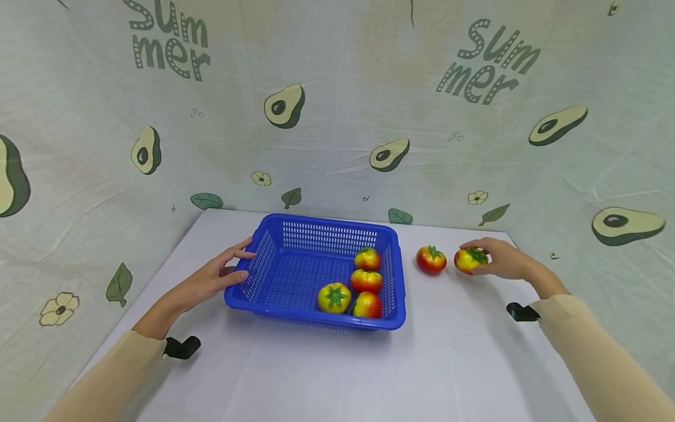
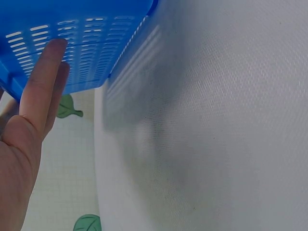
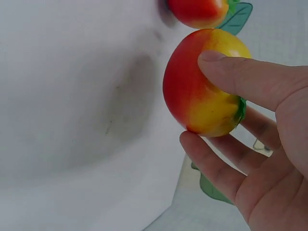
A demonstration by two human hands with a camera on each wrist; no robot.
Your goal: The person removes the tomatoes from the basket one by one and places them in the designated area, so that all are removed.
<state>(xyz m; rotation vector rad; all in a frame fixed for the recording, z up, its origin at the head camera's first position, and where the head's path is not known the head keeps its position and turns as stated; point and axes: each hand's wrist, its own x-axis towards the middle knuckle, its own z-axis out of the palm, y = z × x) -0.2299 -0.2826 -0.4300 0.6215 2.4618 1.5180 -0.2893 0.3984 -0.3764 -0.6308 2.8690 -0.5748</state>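
My right hand [image 1: 505,258] holds a red-and-yellow tomato [image 3: 207,84] with a green leafy top, at the right side of the table. In the right wrist view the thumb lies on one side of it and the fingers curl against the other. Just to its left lies another tomato [image 1: 431,259]. My left hand [image 1: 213,275] touches the left side of a blue plastic basket [image 1: 316,319], its fingers fairly straight, as the left wrist view shows. Inside the basket, toward the right, sit several tomatoes [image 1: 366,281].
A white table [image 1: 422,363] bears the basket and the loose tomato. Behind it and at both sides hangs a pale cloth [image 1: 337,76] printed with avocados, leaves and lettering. The basket's raised rim stands between its tomatoes and the loose one.
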